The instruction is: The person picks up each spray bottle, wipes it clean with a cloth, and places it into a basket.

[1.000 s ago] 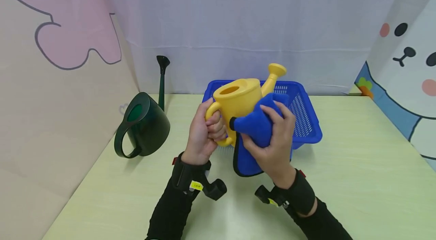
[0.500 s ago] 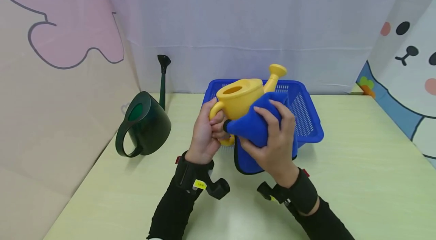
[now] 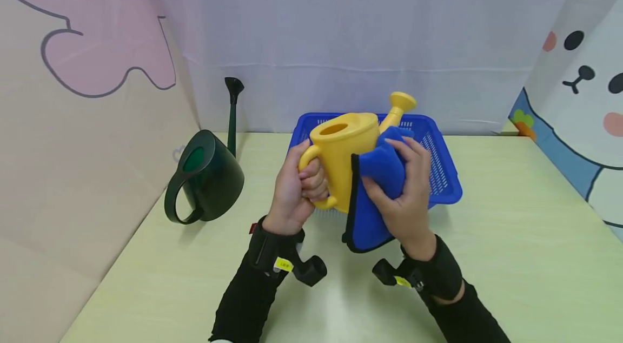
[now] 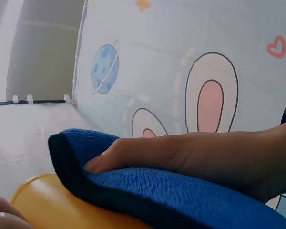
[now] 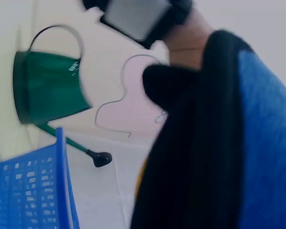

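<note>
Yellow watering can [image 3: 340, 148], 1 piece, held before the near side of 1 blue basket [image 3: 439, 167]; contact between them cannot be told. Top opening faces upward, spout [image 3: 403, 100] points to 1 o'clock, loop handle [image 3: 307, 156] sits at 8 o'clock. Left hand [image 3: 296, 191]: fingers curled round the handle. Right hand [image 3: 410, 197]: thumb and fingers pinching 1 blue cloth [image 3: 372, 224], dark-edged, at the can's 4 o'clock, apparently against its wall. Handling, by judgement: can seemingly plastic, light if it holds no water, stiff, smooth enough to slip at the wall, hardly fragile; best held by the handle, the spout being the weaker grip. Cloth plush, soft and limp, best bunched in the palm; its lower corner hangs loose towards 6 o'clock. Edges: basket rim behind, from 10 o'clock round to 3, liable to catch the cloth; 1 green watering can [image 3: 216, 191] at 9 o'clock, well apart; pale backdrop [image 3: 311, 45] at 12 o'clock, limiting reach beyond the spout. Room for moving seems widest from 4 to 6 o'clock, over the tabletop [image 3: 516, 235].
</note>
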Demonstrator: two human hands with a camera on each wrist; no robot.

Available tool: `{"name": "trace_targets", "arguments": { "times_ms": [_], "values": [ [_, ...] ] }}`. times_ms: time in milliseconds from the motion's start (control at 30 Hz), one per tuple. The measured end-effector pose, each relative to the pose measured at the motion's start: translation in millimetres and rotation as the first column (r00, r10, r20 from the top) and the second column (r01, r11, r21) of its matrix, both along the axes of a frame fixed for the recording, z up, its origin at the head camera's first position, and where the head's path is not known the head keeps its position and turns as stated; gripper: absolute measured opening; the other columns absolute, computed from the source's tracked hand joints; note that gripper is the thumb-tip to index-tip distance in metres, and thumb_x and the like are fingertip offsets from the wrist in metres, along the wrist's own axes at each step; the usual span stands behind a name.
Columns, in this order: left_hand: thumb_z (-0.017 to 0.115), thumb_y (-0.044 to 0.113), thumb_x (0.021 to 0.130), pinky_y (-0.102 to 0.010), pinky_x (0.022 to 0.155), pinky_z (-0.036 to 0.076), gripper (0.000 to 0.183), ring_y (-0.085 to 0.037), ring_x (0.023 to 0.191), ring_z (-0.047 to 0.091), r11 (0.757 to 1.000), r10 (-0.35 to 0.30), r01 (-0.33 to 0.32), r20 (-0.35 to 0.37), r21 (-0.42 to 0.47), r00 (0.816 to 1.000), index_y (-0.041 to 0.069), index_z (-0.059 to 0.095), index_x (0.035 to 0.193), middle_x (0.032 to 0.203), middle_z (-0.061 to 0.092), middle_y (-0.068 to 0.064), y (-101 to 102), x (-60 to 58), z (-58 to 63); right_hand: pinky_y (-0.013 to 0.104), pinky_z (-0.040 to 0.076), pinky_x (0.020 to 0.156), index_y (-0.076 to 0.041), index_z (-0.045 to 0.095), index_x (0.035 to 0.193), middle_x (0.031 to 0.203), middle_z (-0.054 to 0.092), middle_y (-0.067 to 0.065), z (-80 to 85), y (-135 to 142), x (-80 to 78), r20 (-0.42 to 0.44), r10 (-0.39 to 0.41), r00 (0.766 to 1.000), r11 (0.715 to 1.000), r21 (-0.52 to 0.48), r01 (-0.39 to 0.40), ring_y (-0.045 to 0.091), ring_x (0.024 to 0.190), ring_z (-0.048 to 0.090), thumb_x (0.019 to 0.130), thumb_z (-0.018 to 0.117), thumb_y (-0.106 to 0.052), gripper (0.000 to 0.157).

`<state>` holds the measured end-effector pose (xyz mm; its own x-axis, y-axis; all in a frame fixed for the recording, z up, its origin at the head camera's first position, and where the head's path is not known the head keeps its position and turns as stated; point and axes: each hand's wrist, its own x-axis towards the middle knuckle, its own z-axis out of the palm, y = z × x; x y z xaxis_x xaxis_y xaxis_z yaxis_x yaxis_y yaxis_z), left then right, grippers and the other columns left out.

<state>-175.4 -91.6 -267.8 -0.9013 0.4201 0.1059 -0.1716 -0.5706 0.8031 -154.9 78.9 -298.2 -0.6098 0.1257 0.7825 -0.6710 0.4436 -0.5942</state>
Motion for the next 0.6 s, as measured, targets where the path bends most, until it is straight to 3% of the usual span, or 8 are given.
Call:
{"name": "trace_targets", "arguments": {
  "times_ms": [100, 233, 333, 433, 600],
  "values": [
    [0.025, 0.034, 0.099, -0.020, 0.040, 0.014, 0.052, -0.002, 0.032, 0.027, 1.000, 0.004, -0.004, 0.006, 0.003, 1.000, 0.022, 0.032, 0.048, 0.040, 0.033, 0.014, 1, 1.1, 0.7, 0.050, 0.035, 0.095, -0.002, 0.050, 0.116, 0.124, 0.039, 0.023, -2.8, -10, 5.4, -0.136, -0.096, 0.986, 0.990, 0.088, 0.109, 0.034, 0.116, 0.039, 0.081, 0.057, -0.055, 0.064],
    [0.029, 0.034, 0.099, -0.014, 0.038, 0.019, 0.047, -0.001, 0.033, 0.028, 0.998, 0.057, -0.057, 0.043, 0.010, 0.997, 0.021, 0.034, 0.054, 0.044, 0.034, 0.014, 2, 2.9, 1.0, 0.053, 0.034, 0.093, -0.005, 0.054, 0.111, 0.120, 0.043, 0.022, -7.4, -23, 9.3, -0.339, -0.183, 0.923, 0.946, 0.194, 0.259, 0.039, 0.111, 0.039, 0.083, 0.056, -0.050, 0.053],
    [0.032, 0.033, 0.098, -0.014, 0.037, 0.019, 0.043, -0.001, 0.035, 0.029, 0.996, 0.090, -0.091, 0.059, 0.013, 0.994, 0.019, 0.034, 0.058, 0.047, 0.034, 0.014, 3, 3.6, 0.9, 0.055, 0.033, 0.089, -0.006, 0.054, 0.109, 0.118, 0.044, 0.023, -9.4, -27, 10.9, -0.415, -0.206, 0.886, 0.918, 0.233, 0.322, 0.040, 0.107, 0.039, 0.085, 0.055, -0.049, 0.049],
    [0.031, 0.034, 0.098, -0.014, 0.037, 0.019, 0.044, -0.001, 0.035, 0.029, 0.997, 0.080, -0.080, 0.056, 0.006, 0.995, 0.019, 0.034, 0.057, 0.047, 0.034, 0.014, 3, 3.4, 0.8, 0.054, 0.034, 0.091, -0.006, 0.054, 0.110, 0.119, 0.044, 0.023, -9.7, -26, 10.1, -0.398, -0.204, 0.894, 0.924, 0.224, 0.311, 0.039, 0.109, 0.040, 0.084, 0.055, -0.049, 0.051],
    [0.026, 0.035, 0.099, -0.018, 0.039, 0.016, 0.051, -0.002, 0.033, 0.028, 1.000, 0.014, -0.014, 0.000, -0.018, 1.000, 0.022, 0.033, 0.050, 0.041, 0.033, 0.014, 1, 2.5, 0.8, 0.051, 0.035, 0.096, -0.002, 0.049, 0.115, 0.124, 0.039, 0.024, -4.7, -13, 6.0, -0.196, -0.115, 0.974, 0.982, 0.125, 0.141, 0.035, 0.116, 0.040, 0.081, 0.057, -0.055, 0.063]
  ]
}}
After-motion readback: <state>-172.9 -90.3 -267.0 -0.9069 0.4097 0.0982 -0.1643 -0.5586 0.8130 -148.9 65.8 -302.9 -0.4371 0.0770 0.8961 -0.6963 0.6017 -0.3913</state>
